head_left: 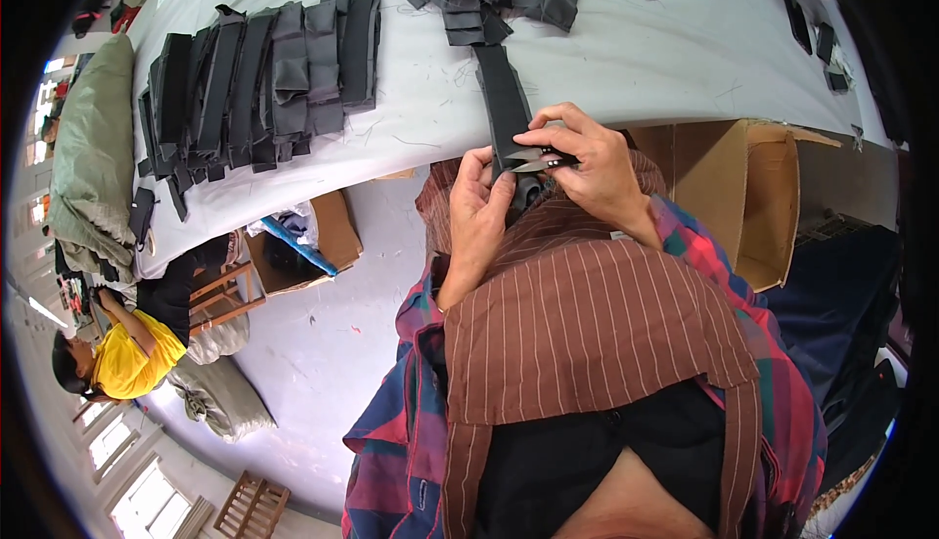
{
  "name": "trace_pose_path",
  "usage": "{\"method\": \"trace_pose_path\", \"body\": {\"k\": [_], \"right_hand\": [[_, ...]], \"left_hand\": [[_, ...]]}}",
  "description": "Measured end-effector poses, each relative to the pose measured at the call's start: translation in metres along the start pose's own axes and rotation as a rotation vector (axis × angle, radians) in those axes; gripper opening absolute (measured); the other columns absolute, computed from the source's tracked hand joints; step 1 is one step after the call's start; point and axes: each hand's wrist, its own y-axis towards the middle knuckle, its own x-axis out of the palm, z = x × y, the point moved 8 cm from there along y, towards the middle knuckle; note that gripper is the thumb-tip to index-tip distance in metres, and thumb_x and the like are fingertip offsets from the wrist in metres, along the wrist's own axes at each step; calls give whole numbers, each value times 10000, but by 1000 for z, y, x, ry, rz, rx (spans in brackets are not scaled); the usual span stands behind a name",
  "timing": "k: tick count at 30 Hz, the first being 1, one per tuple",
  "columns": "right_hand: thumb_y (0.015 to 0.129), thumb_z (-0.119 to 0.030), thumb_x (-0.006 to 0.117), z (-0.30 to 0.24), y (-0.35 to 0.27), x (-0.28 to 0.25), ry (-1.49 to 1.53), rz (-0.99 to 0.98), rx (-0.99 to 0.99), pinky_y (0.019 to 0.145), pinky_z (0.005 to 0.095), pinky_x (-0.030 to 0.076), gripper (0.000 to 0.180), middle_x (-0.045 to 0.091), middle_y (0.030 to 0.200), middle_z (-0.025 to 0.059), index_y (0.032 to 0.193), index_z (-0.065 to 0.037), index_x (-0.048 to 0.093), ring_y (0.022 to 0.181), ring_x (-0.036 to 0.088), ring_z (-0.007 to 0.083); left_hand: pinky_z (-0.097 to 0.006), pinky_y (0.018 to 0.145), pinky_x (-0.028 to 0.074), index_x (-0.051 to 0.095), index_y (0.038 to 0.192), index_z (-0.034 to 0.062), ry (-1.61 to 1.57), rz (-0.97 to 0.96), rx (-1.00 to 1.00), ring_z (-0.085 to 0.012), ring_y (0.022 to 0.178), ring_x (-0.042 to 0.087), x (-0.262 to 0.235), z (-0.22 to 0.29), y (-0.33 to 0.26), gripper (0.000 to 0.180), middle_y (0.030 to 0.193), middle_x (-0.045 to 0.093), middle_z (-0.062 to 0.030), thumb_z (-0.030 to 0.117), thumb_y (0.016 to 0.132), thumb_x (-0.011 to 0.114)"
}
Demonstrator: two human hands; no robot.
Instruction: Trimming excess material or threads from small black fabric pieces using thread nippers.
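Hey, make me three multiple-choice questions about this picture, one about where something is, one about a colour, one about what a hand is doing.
1. Where does the row of dark fabric pieces lie?
A. on the white table
B. inside the cardboard box
C. on the floor

2. What colour is the top of the person sitting at lower left?
A. blue
B. yellow
C. white

3. What is the right hand doing?
A. resting flat on the table
B. holding small snips against a dark strap
C. hanging empty

Answers:
1. A, the pieces are spread on the white table, not in the cardboard box.
2. B, the seated person wears yellow.
3. B, the fingers grip the snips at the dark strap, which the left hand also holds.
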Motion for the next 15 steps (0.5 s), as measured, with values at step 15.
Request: {"method": "trace_pose_path", "body": {"k": [15], "right_hand": [[659, 119, 632, 16, 4, 9, 146, -44, 42, 656, 267, 481, 265, 597, 918, 45, 883, -21, 649, 757, 614, 176]], "left_hand": [[-163, 622, 430, 487, 1046, -9, 43, 50, -64, -23, 732, 536, 1, -3, 0, 163, 870, 612, -22, -28, 890, 532]]}}
